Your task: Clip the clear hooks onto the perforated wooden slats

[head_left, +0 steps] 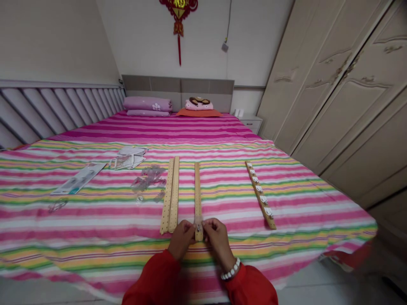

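On the bed, a narrow wooden strip with rows of holes (197,186) points away from me. Over its near end lies a small clear plastic bag (199,220) with a shiny metal piece inside, too small to name. My left hand (182,238) pinches the bag's left edge between thumb and finger. From the other side my right hand (218,238), with a white beaded bracelet at the wrist, pinches the right edge. Just left, two more perforated wooden strips (171,195) lie side by side. A wooden strip with several white hooks or knobs (260,192) rests farther right.
Several small clear bags of parts (149,178) lie left of the strips. Beyond them are crumpled white packaging (129,157), a flat clear package (79,178) and a small loose clear item (58,205). Pillows (148,104) sit at the headboard; a wardrobe (333,97) stands right.
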### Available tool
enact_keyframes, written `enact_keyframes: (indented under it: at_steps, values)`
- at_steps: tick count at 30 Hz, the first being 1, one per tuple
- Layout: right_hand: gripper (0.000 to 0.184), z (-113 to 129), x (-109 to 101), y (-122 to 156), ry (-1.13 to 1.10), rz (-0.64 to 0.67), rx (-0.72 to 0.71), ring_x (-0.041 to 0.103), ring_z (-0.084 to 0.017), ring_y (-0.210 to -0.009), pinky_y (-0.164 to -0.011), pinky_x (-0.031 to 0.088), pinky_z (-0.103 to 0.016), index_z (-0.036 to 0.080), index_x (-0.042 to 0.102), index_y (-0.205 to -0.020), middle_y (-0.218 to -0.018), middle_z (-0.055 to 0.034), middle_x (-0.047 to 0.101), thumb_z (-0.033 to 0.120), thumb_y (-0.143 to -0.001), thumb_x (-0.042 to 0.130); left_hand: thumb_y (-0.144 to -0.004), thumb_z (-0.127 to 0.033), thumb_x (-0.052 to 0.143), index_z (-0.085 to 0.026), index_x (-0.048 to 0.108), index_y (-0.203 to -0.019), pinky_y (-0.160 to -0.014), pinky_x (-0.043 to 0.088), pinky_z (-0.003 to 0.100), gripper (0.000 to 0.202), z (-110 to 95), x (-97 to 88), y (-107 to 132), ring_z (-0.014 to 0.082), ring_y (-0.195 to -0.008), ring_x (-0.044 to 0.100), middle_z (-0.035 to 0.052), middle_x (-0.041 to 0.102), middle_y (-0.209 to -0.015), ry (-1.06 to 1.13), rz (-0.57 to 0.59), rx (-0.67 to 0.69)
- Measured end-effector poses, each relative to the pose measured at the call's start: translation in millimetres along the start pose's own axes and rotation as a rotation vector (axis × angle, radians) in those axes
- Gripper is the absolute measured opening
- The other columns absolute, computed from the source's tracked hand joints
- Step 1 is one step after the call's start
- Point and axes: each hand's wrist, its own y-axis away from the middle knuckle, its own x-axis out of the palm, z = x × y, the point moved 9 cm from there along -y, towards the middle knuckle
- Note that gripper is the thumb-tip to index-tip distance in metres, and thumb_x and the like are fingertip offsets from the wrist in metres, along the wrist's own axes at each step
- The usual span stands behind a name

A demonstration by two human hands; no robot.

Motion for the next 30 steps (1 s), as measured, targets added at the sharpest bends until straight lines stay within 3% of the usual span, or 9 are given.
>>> enact_keyframes:
  at_steps: [12,19,24,30]
  values:
    - [0.035,-2,0,-1,0.045,-0.016,0.008,0.04,-0.008,-0.033,-0.033,0.029,-0.02,0.019,0.054,-0.055,-0.04,0.0063,0.048,0.048,-0.059,0.071,-0.056,-0.052,0.067,-0.02,0.045,-0.063,-0.058,0.051,0.029,0.04,7,2.4,0,0.0152,-0.062,0.059,-0.0046,0.055,-0.057,0.057,0.024,-0.017]
    - [0.044,-26,5,12,0.119,0.095,0.221,0.042,-0.01,-0.026,-0.029,0.023,-0.02,0.019,0.052,-0.057,-0.031,0.0052,0.045,0.061,-0.067,0.062,-0.056,-0.053,0.066,-0.02,0.045,-0.061,-0.057,0.049,0.028,0.039,5,-1.0,-3,0.0147,-0.059,0.057,-0.0053,0.052,-0.054,0.022,0.005,0.001]
    - [0.036,-34,9,22,0.004,0.138,0.255,0.038,-0.007,-0.027,-0.031,0.022,-0.017,0.018,0.054,-0.062,-0.032,0.0048,0.048,0.052,-0.069,0.061,-0.056,-0.052,0.067,-0.02,0.047,-0.061,-0.058,0.048,0.028,0.039,1,-2.7,-2,0.0151,-0.059,0.058,-0.0041,0.054,-0.055,0.024,0.0,0.035]
    - [0.028,-35,10,21,-0.026,0.123,0.246,0.031,-0.006,-0.025,-0.031,0.017,-0.018,0.019,0.05,-0.055,-0.028,0.0069,0.042,0.043,-0.066,0.06,-0.052,-0.053,0.072,-0.016,0.056,-0.082,-0.062,0.047,0.03,0.051,-7,-4.6,-7,0.0174,-0.063,0.06,-0.0011,0.06,-0.06,0.044,-0.022,0.086]
